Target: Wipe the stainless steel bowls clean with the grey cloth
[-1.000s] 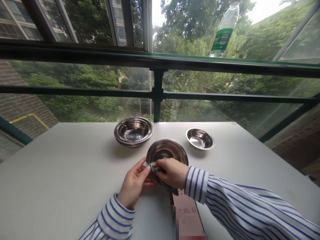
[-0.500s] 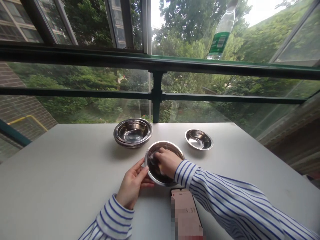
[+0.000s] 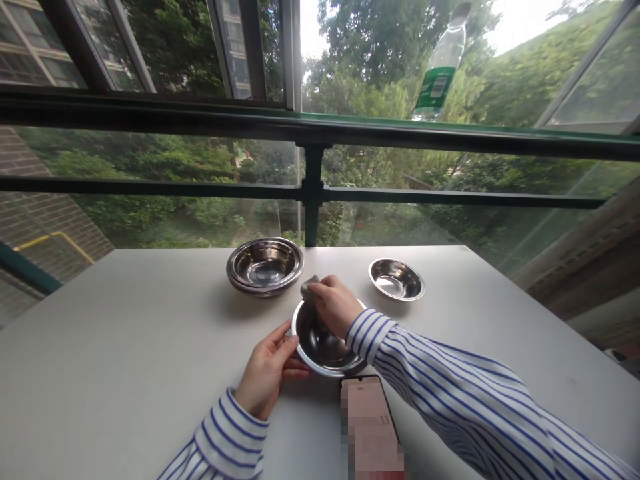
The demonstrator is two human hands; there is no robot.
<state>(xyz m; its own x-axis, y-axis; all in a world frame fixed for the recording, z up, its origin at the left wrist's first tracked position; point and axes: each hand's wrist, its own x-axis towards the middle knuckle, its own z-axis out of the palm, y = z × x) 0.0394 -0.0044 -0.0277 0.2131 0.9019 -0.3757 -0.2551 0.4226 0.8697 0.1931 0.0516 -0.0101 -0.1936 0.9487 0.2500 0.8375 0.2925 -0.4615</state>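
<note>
My left hand grips the left rim of a shiny metal bowl, thumb on the edge and fingers beneath. The bowl is tipped a little on the white table. My right hand is closed on what looks like a crumpled grey cloth, pressed at the bowl's far rim. Part of that wad is hidden by the fingers. The right wrist covers the bowl's right side.
Nested metal bowls stand at the back left of the white table. A smaller metal bowl sits at the back right. Close in front lies a phone. Beyond the table runs a railing with a bottle on it.
My right hand has moved from inside the bowl up to its far rim, bringing the grey cloth into sight. The bowl has tilted slightly toward me; my left hand keeps its hold.
</note>
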